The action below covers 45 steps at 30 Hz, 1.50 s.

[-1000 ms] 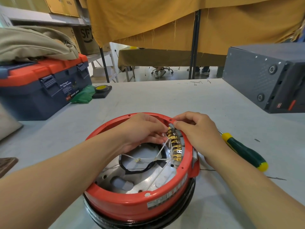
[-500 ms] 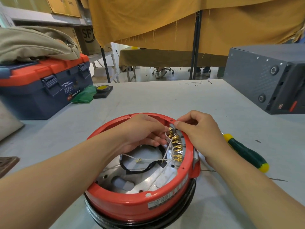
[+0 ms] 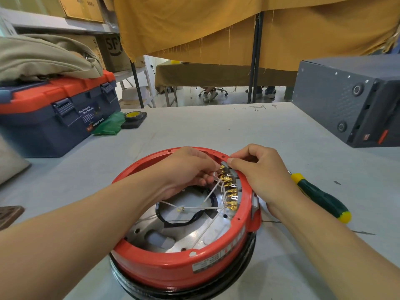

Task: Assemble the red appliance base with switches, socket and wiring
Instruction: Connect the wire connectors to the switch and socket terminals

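Note:
The round red appliance base (image 3: 164,267) lies upside down on the table in front of me, its metal plate and black cable loop showing inside. A grey switch block with a row of brass terminals (image 3: 229,189) sits against the inner right wall, and thin white wires (image 3: 208,197) run from it across the plate. My left hand (image 3: 188,169) reaches inside the base and pinches a white wire at the upper terminals. My right hand (image 3: 257,172) curls over the right rim, its fingertips pinching the top of the switch block.
A green and yellow screwdriver (image 3: 320,197) lies on the table just right of my right wrist. A blue and red toolbox (image 3: 58,113) stands at the left, with a green bag and a tape roll (image 3: 133,115) beside it. A dark grey case (image 3: 350,100) stands far right.
Both hands stay at the upper terminals with only small finger shifts. The base has not moved.

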Motion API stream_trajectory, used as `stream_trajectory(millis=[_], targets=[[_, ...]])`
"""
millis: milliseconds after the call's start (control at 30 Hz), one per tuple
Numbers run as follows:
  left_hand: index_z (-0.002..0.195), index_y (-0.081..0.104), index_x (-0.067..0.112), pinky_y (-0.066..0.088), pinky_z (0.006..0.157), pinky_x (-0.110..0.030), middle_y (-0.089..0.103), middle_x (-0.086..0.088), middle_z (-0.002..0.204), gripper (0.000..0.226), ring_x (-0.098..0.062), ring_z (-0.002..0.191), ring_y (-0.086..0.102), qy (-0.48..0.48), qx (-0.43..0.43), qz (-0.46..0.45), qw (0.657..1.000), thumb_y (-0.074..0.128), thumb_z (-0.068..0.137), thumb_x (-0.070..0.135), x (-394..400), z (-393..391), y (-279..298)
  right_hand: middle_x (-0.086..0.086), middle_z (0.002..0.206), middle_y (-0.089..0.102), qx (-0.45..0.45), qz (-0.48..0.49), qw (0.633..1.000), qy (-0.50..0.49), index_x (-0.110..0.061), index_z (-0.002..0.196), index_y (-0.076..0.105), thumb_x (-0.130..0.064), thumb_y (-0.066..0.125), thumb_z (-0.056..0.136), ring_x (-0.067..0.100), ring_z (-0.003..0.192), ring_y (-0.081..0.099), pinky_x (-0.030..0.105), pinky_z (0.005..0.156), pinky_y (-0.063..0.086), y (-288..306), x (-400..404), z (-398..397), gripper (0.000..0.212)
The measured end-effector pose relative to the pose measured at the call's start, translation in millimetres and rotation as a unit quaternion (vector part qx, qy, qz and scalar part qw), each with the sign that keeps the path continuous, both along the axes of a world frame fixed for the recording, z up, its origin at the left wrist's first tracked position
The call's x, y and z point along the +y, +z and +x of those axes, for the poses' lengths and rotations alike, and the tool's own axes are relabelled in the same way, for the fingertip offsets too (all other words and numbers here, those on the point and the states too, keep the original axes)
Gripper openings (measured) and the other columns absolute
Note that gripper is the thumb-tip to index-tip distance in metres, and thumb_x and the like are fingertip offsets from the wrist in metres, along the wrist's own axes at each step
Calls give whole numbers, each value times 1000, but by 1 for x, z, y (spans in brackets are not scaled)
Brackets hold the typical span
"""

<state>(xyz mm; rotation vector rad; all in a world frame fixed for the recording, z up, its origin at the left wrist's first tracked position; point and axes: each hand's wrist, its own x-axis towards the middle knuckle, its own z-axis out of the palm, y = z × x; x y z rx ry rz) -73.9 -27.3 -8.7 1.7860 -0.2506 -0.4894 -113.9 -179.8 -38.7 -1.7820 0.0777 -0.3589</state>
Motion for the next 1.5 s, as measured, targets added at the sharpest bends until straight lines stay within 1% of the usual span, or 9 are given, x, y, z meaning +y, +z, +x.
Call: stream_trajectory(millis=[400,533,633,800,967,1200,1300,1367,1500], targets=[[75,64,-2,45,46,-14,58,-9,58,12,-9,47,53,-7,-13,-8,1000,59,86,-1,2,0,-2,0,78,69,7,-3,1000,5,-16,78,68,-16,68,85,15,74,67,27,65,57,3,1,-1,7],[81,66,-2,46,47,-15,62,-6,56,8,-10,48,58,-9,-66,22,998,64,85,5,7,-1,-1,-1,82,67,11,-39,999,14,-16,83,67,-20,67,86,13,77,65,21,62,52,5,-1,-1,5],[77,65,9,45,47,-16,65,-3,59,9,-12,53,63,-11,-110,39,993,66,85,13,12,-4,2,-1,85,66,1,-76,997,6,-16,87,67,-22,67,86,12,80,63,21,65,52,7,-2,-2,7],[81,69,17,47,50,-20,67,-1,63,5,-16,57,65,-86,-182,114,973,69,83,22,14,-14,7,-6,82,62,-9,-136,991,-9,-17,88,64,-28,68,85,4,74,56,13,60,43,9,-2,-3,12],[78,69,18,45,51,-17,62,5,53,5,-10,53,61,-115,-214,155,957,71,80,22,12,-18,7,-1,79,59,-4,-164,986,-3,-18,88,60,-32,68,84,7,68,53,19,59,42,10,-3,-3,16],[76,68,18,46,53,-18,62,4,56,7,-9,54,61,-107,-238,163,951,69,81,14,13,-15,6,-1,81,59,4,-155,988,8,-20,89,59,-29,67,85,10,70,57,19,58,44,10,-3,-3,13],[77,69,14,42,52,-12,62,5,57,5,-3,51,57,-105,-243,160,951,69,81,12,11,-16,5,-1,82,60,6,-152,988,7,-20,89,59,-29,67,85,10,71,57,20,59,45,10,-3,-3,13],[77,70,12,39,49,-8,61,6,57,3,1,48,52,-101,-250,158,950,70,80,13,10,-17,5,-1,83,60,6,-151,989,7,-20,89,59,-29,67,85,10,71,57,19,58,45,10,-3,-3,12],[78,70,12,40,52,-12,61,6,60,8,1,51,49,-101,-273,170,942,72,79,19,9,-17,5,0,83,61,6,-149,989,5,-20,88,59,-29,67,85,10,71,58,19,58,45,9,-3,-3,12]])
